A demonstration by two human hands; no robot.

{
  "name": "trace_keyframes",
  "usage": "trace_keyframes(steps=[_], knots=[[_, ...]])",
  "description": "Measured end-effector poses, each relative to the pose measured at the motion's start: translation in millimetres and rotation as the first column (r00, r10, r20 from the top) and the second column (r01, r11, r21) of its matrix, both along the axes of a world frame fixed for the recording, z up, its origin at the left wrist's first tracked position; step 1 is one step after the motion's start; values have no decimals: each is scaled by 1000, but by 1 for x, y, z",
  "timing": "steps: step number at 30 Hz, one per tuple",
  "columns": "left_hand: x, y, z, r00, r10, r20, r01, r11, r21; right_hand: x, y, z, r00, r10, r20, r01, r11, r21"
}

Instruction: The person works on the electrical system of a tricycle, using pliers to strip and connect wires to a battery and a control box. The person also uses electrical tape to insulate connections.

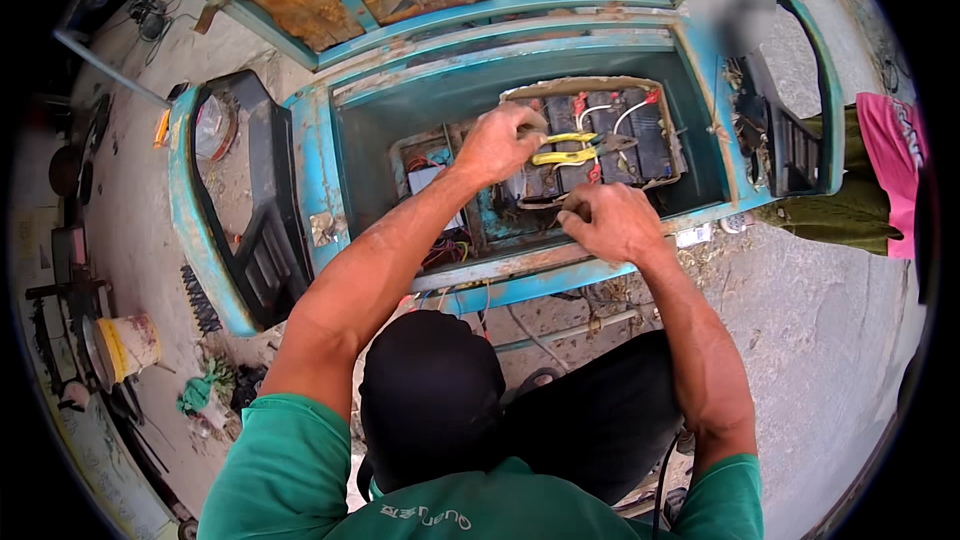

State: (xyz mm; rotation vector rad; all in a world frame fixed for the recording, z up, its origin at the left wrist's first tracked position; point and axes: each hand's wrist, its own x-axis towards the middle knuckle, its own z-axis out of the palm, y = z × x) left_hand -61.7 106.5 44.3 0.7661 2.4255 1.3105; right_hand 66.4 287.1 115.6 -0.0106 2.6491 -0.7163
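The yellow-handled pliers (582, 155) are seen lying across the black batteries (650, 135), immediately to the right of the left hand (497, 148), with their dark nose pointed away from it. The left hand's fingers are curled beside the handle ends; whether a handle is gripped cannot be told. The right hand (615, 222) is held below the pliers, at the near edge of the worn box (680, 155) around the batteries, its fingers bent and thumb drawn in; whether anything is pinched there is hidden. The pliers should be judged rigid and fairly light, best taken by the coated handles, as bare metal at the nose could bridge terminals. The batteries, beyond the right hand, would be expected to be heavy and hard-cased, better supported from beneath than lifted by the thin white wire (628, 113), which looks flexible and easily strained at its red terminal cover (652, 97).
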Motion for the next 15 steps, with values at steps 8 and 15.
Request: trace_keyframes(steps=[8, 15], knots=[[9, -75, -10, 985, 69, 161, -15, 949, -315, -5, -8, 4, 999, 6, 44, -5, 1000, -11], [22, -72, 14, 941, 133, 310, -119, 991, -63, -2, -1, 1, 1000, -13, 2, 13, 999, -40]])
